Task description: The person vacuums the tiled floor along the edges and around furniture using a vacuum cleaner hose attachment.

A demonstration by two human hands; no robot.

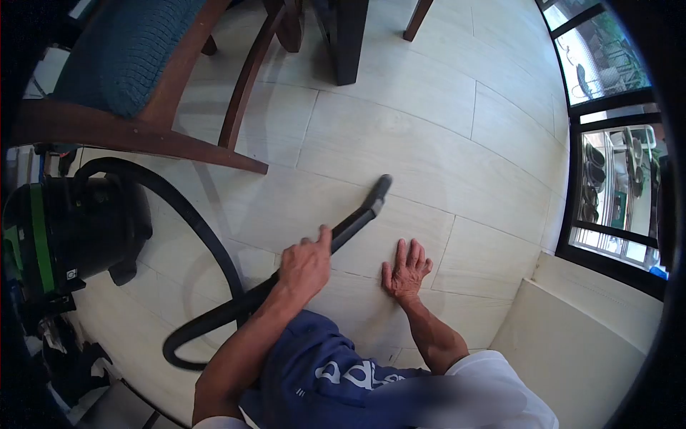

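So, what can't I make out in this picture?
In the head view:
Wand: the stretch inside the left hand, hidden by that hand.
Right hand: palm, facing the floor.
Vacuum cleaner: left end, lost in the dark picture edge.
Chair: part cut off by the top edge.
Navy garment: partly blurred.

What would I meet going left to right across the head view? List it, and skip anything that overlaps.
Bulky black-and-green vacuum cleaner → person's bare left grip → person's bare right grip, fingers spread → black-framed glass panel.
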